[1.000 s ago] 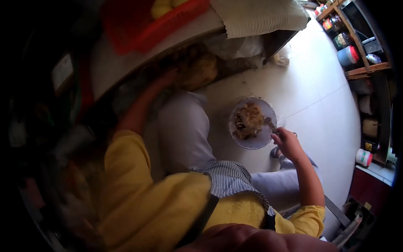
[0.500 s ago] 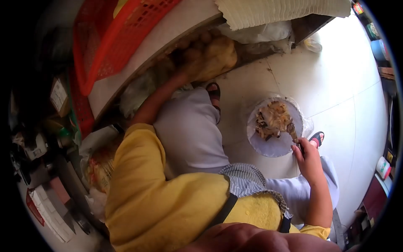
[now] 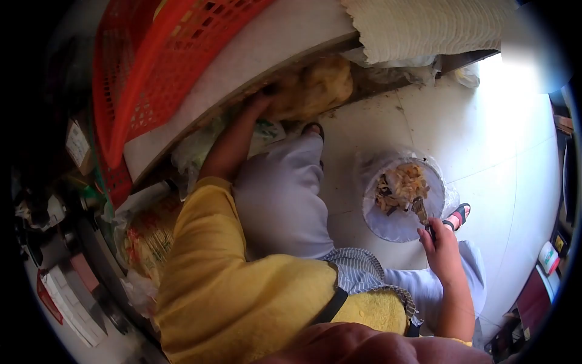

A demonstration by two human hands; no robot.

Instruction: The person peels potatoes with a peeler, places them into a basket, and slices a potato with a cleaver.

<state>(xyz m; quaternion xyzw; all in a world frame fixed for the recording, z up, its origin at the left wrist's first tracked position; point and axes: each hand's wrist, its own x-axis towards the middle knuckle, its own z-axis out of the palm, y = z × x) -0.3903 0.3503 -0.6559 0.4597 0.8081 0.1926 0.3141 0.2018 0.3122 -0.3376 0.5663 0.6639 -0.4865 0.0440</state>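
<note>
My left hand (image 3: 264, 99) reaches under the table edge beside a yellowish-brown bag (image 3: 324, 88); its fingers are lost in shadow, and whether they hold anything is hidden. My right hand (image 3: 441, 246) is closed round the dark handle of a small metal tool (image 3: 419, 209), possibly a peeler. The tool's metal end is over a round bin (image 3: 388, 227) lined with clear plastic. Pale and brown peelings (image 3: 405, 184) lie in the bin.
A red plastic basket (image 3: 182, 67) stands on the table (image 3: 267, 45) at the upper left, near a ribbed cream cloth (image 3: 430, 27). Plastic bags lie under the table. Sandalled feet rest either side of the bin. A white container (image 3: 548, 258) is at far right.
The view has shifted and become sharper than a second ago. My left hand is still under the table, and my right hand still holds the tool by the bin.
</note>
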